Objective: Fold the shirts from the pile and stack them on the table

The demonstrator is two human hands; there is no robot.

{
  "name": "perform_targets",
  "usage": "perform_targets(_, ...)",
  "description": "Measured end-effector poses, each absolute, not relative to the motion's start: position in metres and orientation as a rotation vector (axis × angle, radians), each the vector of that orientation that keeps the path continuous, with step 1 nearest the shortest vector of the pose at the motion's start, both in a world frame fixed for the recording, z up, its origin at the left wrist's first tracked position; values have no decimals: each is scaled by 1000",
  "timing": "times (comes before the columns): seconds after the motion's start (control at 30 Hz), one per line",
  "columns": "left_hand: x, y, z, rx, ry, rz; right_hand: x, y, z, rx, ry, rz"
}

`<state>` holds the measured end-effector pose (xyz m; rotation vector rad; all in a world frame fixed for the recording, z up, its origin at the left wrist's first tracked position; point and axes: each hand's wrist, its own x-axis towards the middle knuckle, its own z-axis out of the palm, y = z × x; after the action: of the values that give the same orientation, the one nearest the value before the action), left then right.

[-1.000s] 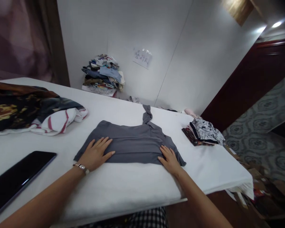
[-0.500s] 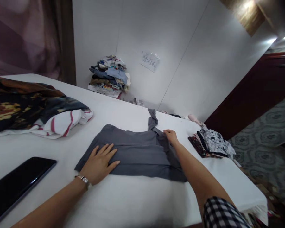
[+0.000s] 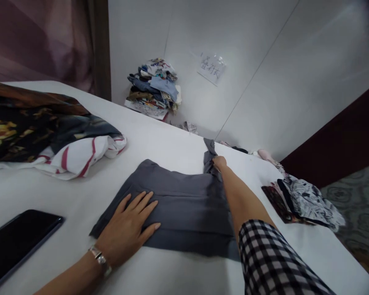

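Observation:
A dark grey shirt (image 3: 184, 205) lies partly folded on the white table (image 3: 172, 272), its body spread as a wide flat strip. Fingers spread, my left hand (image 3: 130, 223) rests flat on the left part of the cloth. At the far right corner, my right hand (image 3: 219, 164) pinches the grey sleeve (image 3: 209, 153), which sticks out crumpled beyond the body toward the table's far edge. My right forearm and checked cuff cover part of the shirt's right end.
A black phone (image 3: 21, 241) lies at the left front. Behind it is a heap of printed and striped clothes (image 3: 80, 153). A tall clothes pile (image 3: 156, 88) stands by the wall at the back. Folded garments (image 3: 307, 200) lie on the right. A handwritten sign (image 3: 211, 69) hangs on the wall.
My right hand has moved from the shirt's upper right edge up to the sleeve and grips it there. My left hand stays flat on the cloth. The camera view has shifted.

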<state>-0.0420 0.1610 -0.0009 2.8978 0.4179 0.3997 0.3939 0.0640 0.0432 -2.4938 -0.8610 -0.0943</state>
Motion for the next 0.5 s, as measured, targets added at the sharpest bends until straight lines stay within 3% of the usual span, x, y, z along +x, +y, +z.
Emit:
perform_targets(0.1,-42,161,-4,2893,418,433,384,94,50,-2401,-923,-103)
perform_targets(0.27,-41,163,-7,2853,404,465,374,103,59,-2205,-952,153)
perform_targets(0.5,-39,161,0,2813,415,434,383,42,49,-2565,-672,183)
